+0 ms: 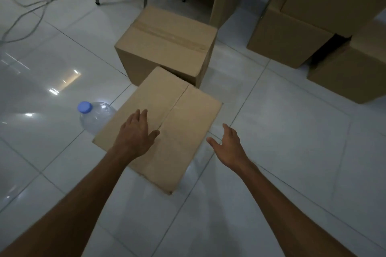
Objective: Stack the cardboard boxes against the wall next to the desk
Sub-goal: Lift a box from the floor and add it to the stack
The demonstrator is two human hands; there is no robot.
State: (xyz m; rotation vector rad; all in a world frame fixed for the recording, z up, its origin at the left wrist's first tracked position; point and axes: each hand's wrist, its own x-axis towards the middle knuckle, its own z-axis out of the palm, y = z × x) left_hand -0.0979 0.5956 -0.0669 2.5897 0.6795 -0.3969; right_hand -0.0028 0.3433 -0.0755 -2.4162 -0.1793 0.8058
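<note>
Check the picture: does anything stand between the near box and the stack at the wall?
Nothing visible blocks it: bare floor separates the near box from the stack. The taped box sits aside, beyond it.

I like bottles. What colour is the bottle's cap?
Blue, on the clear bottle's cap, seen from the head view.

Left hand [136, 134] (flat) on box [183, 131]

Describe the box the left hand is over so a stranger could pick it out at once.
Start from the stack of boxes by the wall at upper right, then come across the white tiled floor toward the camera. The nearest box lies under the left hand, beside a clear bottle. Unlike the taped box behind it, its centre seam is bare.
</note>
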